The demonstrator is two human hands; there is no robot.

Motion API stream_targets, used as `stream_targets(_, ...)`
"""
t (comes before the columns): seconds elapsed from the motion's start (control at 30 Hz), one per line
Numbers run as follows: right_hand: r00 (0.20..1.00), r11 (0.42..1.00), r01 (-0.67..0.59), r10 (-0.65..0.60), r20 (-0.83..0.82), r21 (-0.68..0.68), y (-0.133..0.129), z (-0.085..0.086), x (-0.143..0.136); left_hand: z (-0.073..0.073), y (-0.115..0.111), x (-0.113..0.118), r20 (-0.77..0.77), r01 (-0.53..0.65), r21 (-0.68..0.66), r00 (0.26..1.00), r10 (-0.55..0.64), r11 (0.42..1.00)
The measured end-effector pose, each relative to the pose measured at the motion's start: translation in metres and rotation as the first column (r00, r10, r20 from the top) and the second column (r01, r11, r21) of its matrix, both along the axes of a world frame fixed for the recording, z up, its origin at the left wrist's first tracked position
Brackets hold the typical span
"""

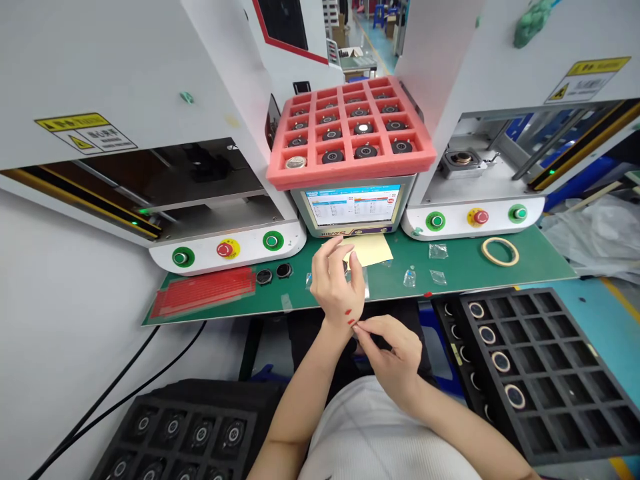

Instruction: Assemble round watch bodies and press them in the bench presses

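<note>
My left hand (336,283) is raised over the front edge of the green bench, its back towards me and its fingers apart and loosely bent. Two small red stickers (349,312) cling to the skin near its wrist. Thumb and forefinger of my right hand (393,347) are pinched together against that wrist, beside the lower red piece; what lies between the tips is too small to make out. Through the gap by my left thumb shows part of a dark round piece (345,266); whether the hand touches it I cannot tell. Behind the hand lies a yellow paper sheet (375,250).
Two white machines with green buttons (273,241) flank a monitor (353,207) and pink foam tray (350,175). On the bench lie red strips (203,293), two watch bodies (264,277), clear film pieces (438,251) and a tape roll (500,251). Black trays (545,360) stand at both sides.
</note>
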State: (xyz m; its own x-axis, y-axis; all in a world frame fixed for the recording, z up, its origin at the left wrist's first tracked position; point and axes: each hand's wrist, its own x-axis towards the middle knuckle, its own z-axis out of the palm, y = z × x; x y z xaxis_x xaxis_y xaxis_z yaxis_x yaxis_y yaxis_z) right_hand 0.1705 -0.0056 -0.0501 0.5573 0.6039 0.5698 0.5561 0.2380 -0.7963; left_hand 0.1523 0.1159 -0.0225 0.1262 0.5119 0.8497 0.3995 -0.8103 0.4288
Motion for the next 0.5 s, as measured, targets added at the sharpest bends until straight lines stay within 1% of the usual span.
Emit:
stream_targets(0.17,0.999,0.999,-0.033,0.033,-0.025,-0.003,-0.002,0.001,-0.002,-0.001,-0.002,-0.003,0.005,0.006,-0.023,1.000,-0.005,1.000)
stream_targets(0.3,0.996,0.996,-0.091,0.092,0.019,-0.012,0.000,0.004,-0.001,-0.001,0.001,-0.002,0.020,0.025,-0.027,1.000,-0.024,0.999)
stream_targets(0.37,0.987,0.988,-0.153,0.153,0.058,-0.002,-0.002,0.006,0.003,-0.001,0.002,-0.001,0.020,0.013,-0.041,1.000,-0.012,0.999)
stream_targets(0.43,0.966,0.972,-0.234,0.232,0.117,0.003,-0.010,0.006,0.008,-0.002,0.001,-0.004,0.010,0.004,-0.085,1.000,-0.003,0.996)
stream_targets(0.5,0.933,0.950,-0.311,0.311,0.180,-0.026,-0.023,0.002,0.017,-0.009,-0.001,-0.013,-0.041,0.036,-0.165,0.998,-0.043,0.986)
